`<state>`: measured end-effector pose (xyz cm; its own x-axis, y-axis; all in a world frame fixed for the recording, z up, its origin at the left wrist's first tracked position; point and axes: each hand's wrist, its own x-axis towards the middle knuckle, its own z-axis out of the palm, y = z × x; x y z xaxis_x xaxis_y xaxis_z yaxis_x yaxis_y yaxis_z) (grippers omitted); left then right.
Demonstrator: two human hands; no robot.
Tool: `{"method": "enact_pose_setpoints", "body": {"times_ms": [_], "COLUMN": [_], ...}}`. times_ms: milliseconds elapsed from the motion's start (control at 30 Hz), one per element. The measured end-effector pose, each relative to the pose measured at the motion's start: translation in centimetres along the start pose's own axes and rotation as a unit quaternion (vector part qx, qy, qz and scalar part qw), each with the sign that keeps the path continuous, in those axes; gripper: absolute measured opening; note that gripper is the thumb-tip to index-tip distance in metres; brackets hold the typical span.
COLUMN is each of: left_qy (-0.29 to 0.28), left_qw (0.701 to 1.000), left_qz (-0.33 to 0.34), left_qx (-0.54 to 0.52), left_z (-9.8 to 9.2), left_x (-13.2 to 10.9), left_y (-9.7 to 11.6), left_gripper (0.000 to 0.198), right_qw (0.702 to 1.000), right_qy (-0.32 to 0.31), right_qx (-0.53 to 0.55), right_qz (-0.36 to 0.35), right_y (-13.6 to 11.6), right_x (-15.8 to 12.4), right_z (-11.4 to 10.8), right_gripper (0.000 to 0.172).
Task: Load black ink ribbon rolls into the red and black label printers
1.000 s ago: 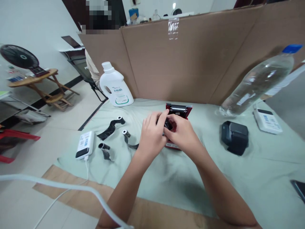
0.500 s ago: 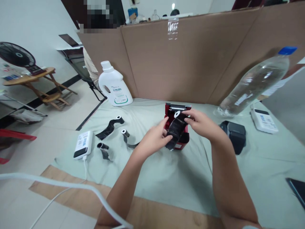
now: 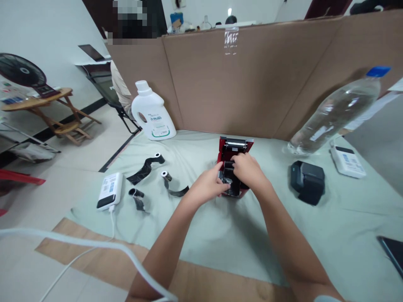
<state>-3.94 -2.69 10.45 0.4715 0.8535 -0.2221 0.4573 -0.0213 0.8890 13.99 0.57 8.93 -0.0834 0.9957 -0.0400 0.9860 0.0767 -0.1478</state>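
Note:
A small red printer-like device (image 3: 220, 156) stands on the green cloth in front of me with its lid raised. A glossy black roll (image 3: 233, 185) lies within its body, its loose strip toward the near edge. My left hand (image 3: 208, 183) is closed at the left side, thumb and fingers pinching the strip. From the right, my right hand (image 3: 248, 170) reaches into the device with curled fingers at the far end of the roll; its fingertips are partly hidden.
Partly unwound black rolls (image 3: 159, 159) lie at left, beside a white power bank (image 3: 110, 191) with a cable. A white jug (image 3: 154, 113), cardboard wall (image 3: 252, 84) and large water bottle (image 3: 336, 111) stand behind. A dark boxy device (image 3: 307, 180) and another power bank (image 3: 348, 160) are right.
The black roll has gone down from above the red device into its body. My right hand has moved left and lower, its fingers now inside; my left hand has shifted slightly right.

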Motion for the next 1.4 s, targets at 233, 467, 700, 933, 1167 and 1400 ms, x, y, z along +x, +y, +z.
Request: {"method": "enact_pose_setpoints", "body": {"times_ms": [233, 467, 700, 933, 1167, 1400], "left_qy": [0.043, 0.038, -0.003, 0.042, 0.019, 0.039], "left_qw": [0.999, 0.999, 0.999, 0.998, 0.999, 0.999], "left_qz": [-0.012, -0.019, -0.03, -0.036, -0.027, -0.026], "left_qx": [0.013, 0.002, -0.017, 0.01, 0.016, 0.019], "left_z": [0.7, 0.8, 0.7, 1.6, 2.2, 0.9], "left_x": [1.2, 1.2, 1.0, 1.5, 1.0, 1.2], "left_y": [-0.6, -0.6, -0.7, -0.3, -0.4, -1.1], "left_gripper": [0.078, 0.078, 0.051, 0.044, 0.02, 0.027], "right_qw": [0.998, 0.989, 0.922, 0.874, 0.871, 0.802], "right_qy": [-0.047, -0.038, 0.194, 0.214, 0.139, -0.021], "right_qx": [0.028, 0.141, 0.325, 0.436, 0.468, 0.592], "right_qz": [0.026, 0.001, 0.076, 0.016, 0.047, 0.073], "right_y": [-0.1, 2.7, 7.4, 6.8, 7.1, 7.7], "right_x": [1.9, 0.6, 0.9, 3.0, 1.1, -1.4], "right_z": [1.4, -0.7, -1.7, 0.3, 0.1, 4.2], "right_gripper": [0.034, 0.023, 0.04, 0.035, 0.026, 0.086]}}
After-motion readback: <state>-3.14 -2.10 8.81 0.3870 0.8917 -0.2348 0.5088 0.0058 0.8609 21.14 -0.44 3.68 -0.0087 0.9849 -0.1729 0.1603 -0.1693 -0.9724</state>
